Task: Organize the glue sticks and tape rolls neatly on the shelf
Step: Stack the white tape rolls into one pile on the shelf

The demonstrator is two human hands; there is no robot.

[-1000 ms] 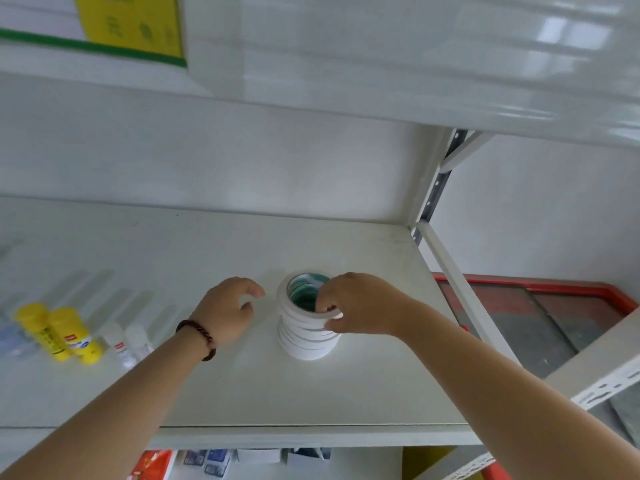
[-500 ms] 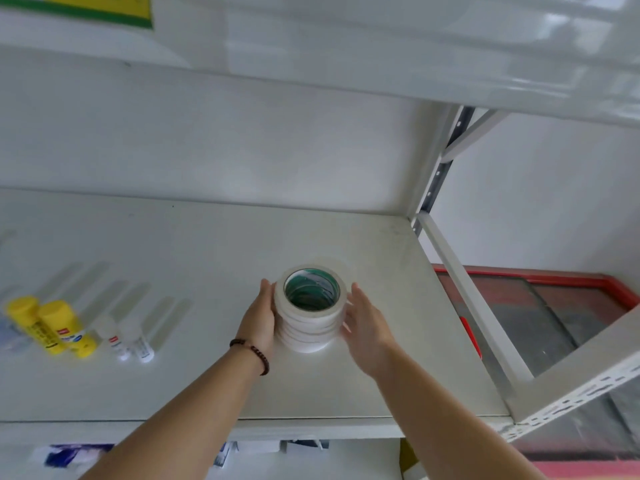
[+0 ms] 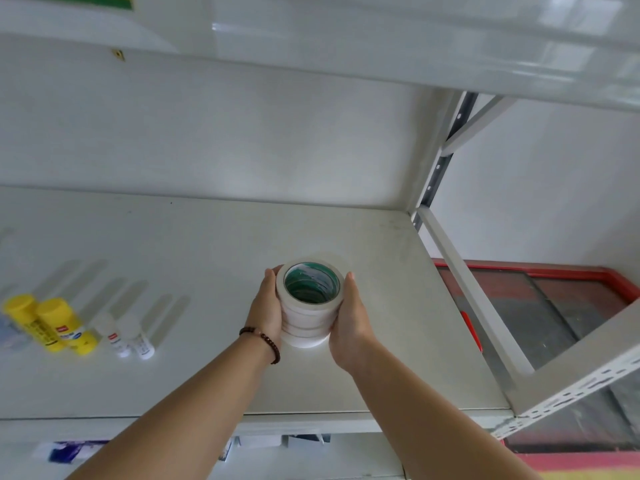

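Note:
A stack of several white tape rolls [image 3: 308,317] with green inner cores stands upright on the white shelf [image 3: 207,244], right of its middle. My left hand [image 3: 266,306], with a bead bracelet at the wrist, presses flat against the stack's left side. My right hand [image 3: 349,317] presses against its right side, so both palms clasp the stack. Two yellow glue sticks [image 3: 52,323] and two small white glue sticks [image 3: 128,337] stand in a row at the shelf's left.
A white shelf board [image 3: 381,36] hangs close overhead. The shelf's right edge ends at a perforated metal upright [image 3: 436,168] and a slanted side rail [image 3: 464,296]. Beyond it lies a red-framed surface [image 3: 554,299]. Coloured packs [image 3: 72,450] sit on the shelf below.
My right hand left the top roll and my left hand came in; both now clasp the sides of the stack. The stack's rolls look better lined up than a second ago.

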